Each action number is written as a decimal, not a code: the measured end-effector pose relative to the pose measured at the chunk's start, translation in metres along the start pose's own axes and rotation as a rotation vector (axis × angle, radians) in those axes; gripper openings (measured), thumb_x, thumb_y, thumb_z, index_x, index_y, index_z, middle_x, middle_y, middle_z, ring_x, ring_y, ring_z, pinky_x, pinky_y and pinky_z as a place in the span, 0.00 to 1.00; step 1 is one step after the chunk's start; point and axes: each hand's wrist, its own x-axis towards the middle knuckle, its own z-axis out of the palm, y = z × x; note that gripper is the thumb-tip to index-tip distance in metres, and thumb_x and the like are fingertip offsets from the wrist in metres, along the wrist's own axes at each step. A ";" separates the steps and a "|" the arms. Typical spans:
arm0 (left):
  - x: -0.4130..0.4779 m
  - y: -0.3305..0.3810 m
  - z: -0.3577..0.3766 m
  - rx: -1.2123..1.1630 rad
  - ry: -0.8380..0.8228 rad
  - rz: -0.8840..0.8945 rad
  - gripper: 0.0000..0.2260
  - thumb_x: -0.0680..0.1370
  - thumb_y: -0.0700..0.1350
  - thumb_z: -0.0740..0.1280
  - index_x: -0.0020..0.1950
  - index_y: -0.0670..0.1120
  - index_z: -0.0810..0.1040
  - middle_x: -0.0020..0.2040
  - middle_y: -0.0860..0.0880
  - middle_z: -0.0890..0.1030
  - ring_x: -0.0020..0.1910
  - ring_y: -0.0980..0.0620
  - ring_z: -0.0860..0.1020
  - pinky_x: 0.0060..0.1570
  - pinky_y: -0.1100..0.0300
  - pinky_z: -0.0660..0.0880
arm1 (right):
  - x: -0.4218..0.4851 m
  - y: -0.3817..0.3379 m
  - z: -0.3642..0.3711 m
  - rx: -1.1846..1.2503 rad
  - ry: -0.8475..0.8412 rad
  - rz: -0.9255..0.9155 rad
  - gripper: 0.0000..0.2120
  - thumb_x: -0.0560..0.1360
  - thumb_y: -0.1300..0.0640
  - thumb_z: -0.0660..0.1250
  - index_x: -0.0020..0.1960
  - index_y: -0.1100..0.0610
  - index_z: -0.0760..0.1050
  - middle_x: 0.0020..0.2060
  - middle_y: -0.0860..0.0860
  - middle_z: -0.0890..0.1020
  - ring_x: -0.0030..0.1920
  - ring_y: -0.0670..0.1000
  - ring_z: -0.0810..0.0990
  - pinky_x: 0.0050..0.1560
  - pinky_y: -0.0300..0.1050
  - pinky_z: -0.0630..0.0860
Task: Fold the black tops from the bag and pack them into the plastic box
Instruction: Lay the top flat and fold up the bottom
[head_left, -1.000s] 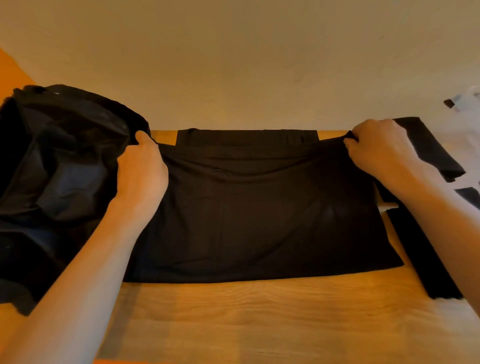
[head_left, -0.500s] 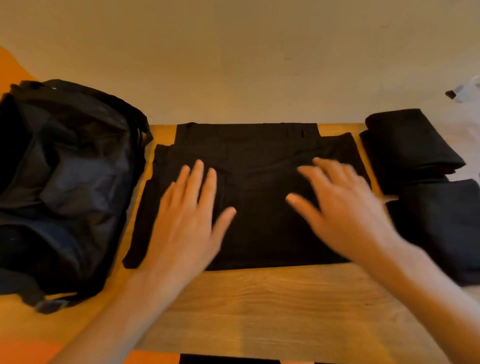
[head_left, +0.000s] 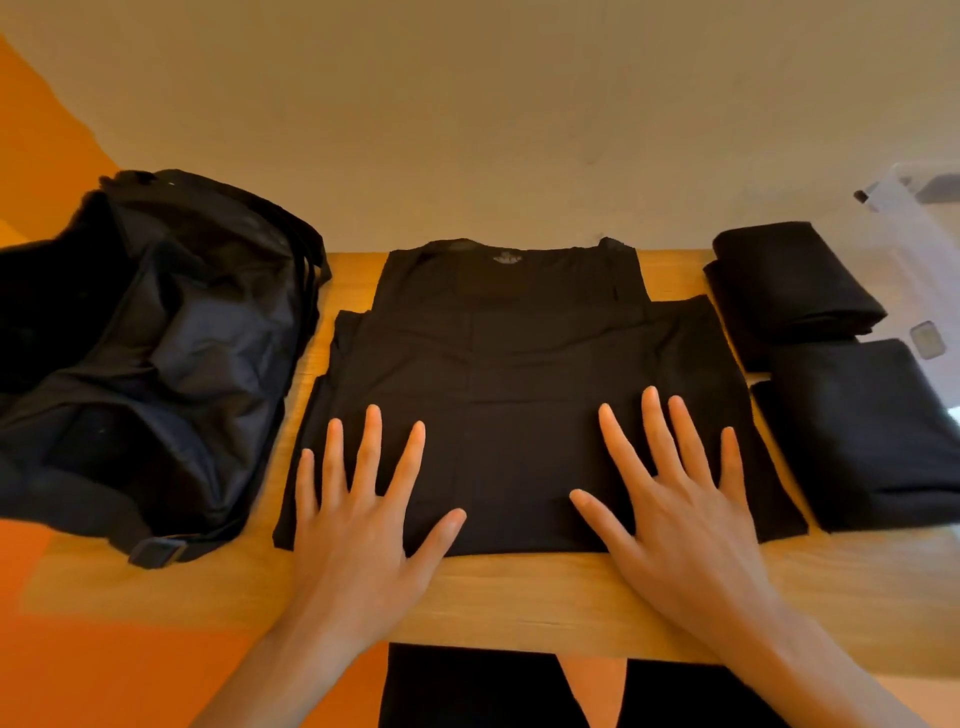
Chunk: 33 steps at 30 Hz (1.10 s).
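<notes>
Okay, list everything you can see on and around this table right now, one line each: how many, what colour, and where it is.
bag: one, black, crumpled, left end of the table
unfinished top: one, black, centre of the table, partly folded, neckline towards the wall
folded tops: two, black, right end of the table, one behind the other
plastic box: one, clear, far right edge of view, beside the folded tops
table: one, light wood, under everything
left hand: one, flat with fingers spread, near left part of the unfinished top
right hand: one, flat with fingers spread, near right part of the unfinished top
</notes>
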 end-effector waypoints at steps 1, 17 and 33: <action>-0.006 0.000 0.002 0.001 0.001 0.006 0.37 0.79 0.74 0.43 0.84 0.57 0.50 0.85 0.45 0.48 0.82 0.37 0.47 0.78 0.35 0.52 | -0.008 0.000 0.002 -0.006 -0.002 0.007 0.39 0.77 0.24 0.35 0.82 0.41 0.38 0.83 0.53 0.43 0.82 0.56 0.39 0.79 0.65 0.42; 0.120 -0.022 -0.070 -0.222 0.156 0.175 0.19 0.85 0.49 0.62 0.76 0.48 0.71 0.69 0.48 0.74 0.69 0.46 0.72 0.68 0.51 0.69 | 0.108 0.000 -0.059 0.202 0.227 -0.135 0.18 0.82 0.48 0.64 0.69 0.52 0.74 0.63 0.53 0.78 0.65 0.57 0.74 0.65 0.53 0.71; 0.151 -0.055 -0.068 -0.252 0.239 0.276 0.05 0.82 0.44 0.67 0.46 0.46 0.77 0.43 0.52 0.77 0.44 0.48 0.76 0.47 0.44 0.76 | 0.147 0.007 -0.041 0.435 0.270 -0.282 0.02 0.80 0.55 0.69 0.52 0.53 0.79 0.46 0.46 0.77 0.49 0.49 0.76 0.53 0.50 0.75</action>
